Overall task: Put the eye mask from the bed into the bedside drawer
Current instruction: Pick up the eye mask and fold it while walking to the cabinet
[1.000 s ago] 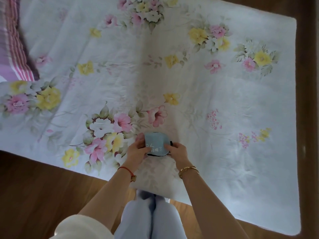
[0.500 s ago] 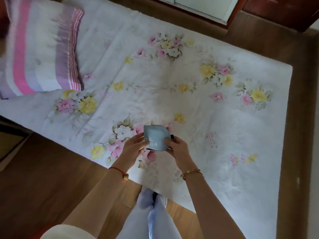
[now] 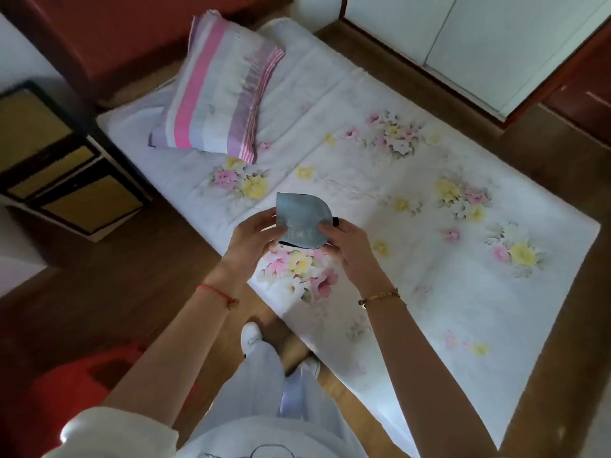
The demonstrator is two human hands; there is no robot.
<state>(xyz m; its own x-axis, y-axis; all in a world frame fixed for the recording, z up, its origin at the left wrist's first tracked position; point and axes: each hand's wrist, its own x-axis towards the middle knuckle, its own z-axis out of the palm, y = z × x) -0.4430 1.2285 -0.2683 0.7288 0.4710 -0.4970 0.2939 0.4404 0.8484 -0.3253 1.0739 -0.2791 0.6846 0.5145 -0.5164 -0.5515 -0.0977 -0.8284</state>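
A light blue eye mask point(image 3: 302, 215), folded in half with a black strap at its right edge, is held up above the near edge of the bed point(image 3: 429, 246). My left hand point(image 3: 253, 238) grips its left side and my right hand point(image 3: 347, 247) grips its right side. The bedside cabinet point(image 3: 62, 160), dark-framed with yellowish drawer fronts, stands at the left beside the head of the bed. Its drawers look shut.
A pink and purple striped pillow point(image 3: 218, 94) lies at the head of the bed. A red stool point(image 3: 76, 401) sits at the lower left by my legs. White wardrobe doors point(image 3: 463, 38) stand beyond the bed. Wooden floor lies between me and the cabinet.
Both hands lifted the mask off the sheet and raised it. My view swung left and pulled back, bringing the pillow, then the bedside cabinet and red stool into sight.
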